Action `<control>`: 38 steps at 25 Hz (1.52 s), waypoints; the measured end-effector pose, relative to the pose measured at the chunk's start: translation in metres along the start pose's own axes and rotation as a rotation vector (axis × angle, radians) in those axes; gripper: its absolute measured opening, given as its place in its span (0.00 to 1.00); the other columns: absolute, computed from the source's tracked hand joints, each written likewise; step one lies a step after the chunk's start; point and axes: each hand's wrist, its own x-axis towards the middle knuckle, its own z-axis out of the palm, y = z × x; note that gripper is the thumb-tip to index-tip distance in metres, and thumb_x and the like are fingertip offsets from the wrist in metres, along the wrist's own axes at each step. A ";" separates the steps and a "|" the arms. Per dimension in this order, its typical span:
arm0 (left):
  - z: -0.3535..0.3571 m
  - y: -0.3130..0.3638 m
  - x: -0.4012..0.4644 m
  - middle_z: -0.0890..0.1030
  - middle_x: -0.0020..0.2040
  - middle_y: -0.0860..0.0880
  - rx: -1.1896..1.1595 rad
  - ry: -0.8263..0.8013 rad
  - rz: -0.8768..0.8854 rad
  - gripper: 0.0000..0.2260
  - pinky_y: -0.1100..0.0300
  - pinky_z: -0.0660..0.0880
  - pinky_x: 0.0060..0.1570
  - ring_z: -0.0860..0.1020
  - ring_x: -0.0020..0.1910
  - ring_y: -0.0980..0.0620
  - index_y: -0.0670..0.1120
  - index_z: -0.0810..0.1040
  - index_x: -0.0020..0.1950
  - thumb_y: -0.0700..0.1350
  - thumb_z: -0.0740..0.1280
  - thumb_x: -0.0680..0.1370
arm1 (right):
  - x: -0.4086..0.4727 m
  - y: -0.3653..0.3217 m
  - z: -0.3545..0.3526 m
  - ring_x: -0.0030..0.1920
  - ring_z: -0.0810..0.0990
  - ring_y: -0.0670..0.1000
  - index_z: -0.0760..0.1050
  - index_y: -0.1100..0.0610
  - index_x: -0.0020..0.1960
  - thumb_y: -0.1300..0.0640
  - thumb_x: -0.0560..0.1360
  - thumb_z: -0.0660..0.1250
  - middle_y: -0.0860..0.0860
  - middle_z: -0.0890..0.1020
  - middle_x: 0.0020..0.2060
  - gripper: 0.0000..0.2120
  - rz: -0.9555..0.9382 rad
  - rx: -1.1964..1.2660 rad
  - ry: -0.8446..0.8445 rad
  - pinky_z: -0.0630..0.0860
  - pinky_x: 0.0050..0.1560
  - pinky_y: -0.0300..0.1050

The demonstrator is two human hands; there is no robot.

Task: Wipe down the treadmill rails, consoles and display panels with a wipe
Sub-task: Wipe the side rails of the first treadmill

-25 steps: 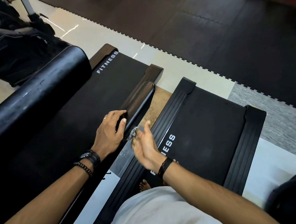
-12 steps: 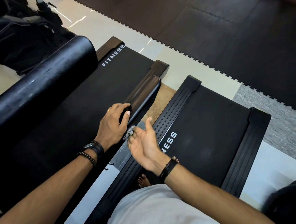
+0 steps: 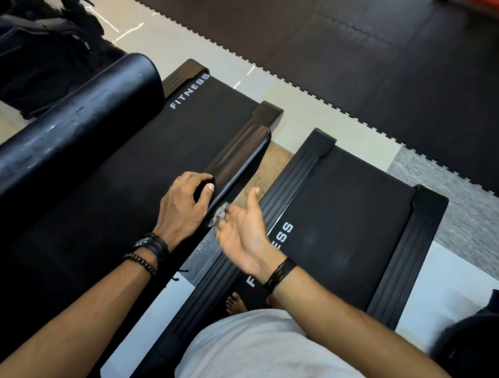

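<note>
Two hands meet at the centre of the frame, over the gap between two treadmills. My left hand (image 3: 185, 203) curls round the near end of the black handrail (image 3: 238, 163) that runs toward the upper right, thumb on its top face, fingers wrapped out of sight on the far side. My right hand (image 3: 244, 232) lies palm-up just right of it, thumb raised, fingertips bent in and pinching a small crumpled grey wipe (image 3: 220, 215). The wipe sits right against the handrail's lower edge; whether it touches the rail I cannot tell.

Risks, as I judge them:

1. The wipe is balled up and held only at the fingertips. A stroke along the rail could drag it loose, and it would fall into the strip of floor (image 3: 273, 161) between the two machines.
2. So small a wad covers little surface, so patches of the rail may be missed unless I open it out.
3. My left hand covers the very end of the rail, and that part stays unwiped unless I shift my grip.
4. My bare toes (image 3: 234, 303) show at lower centre on the right treadmill's belt (image 3: 345, 212). Leaning across the gap puts weight off balance, and the left hand on the rail is my main steadying hold.

The larger padded bar (image 3: 66, 135) at upper left lies well apart from the wipe.
</note>
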 end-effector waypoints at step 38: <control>-0.009 -0.010 -0.030 0.79 0.60 0.51 0.056 -0.005 0.060 0.18 0.57 0.72 0.54 0.75 0.59 0.51 0.47 0.78 0.67 0.52 0.58 0.82 | -0.027 -0.003 0.030 0.54 0.81 0.49 0.69 0.63 0.68 0.26 0.77 0.45 0.59 0.81 0.55 0.44 0.195 0.122 0.099 0.74 0.62 0.42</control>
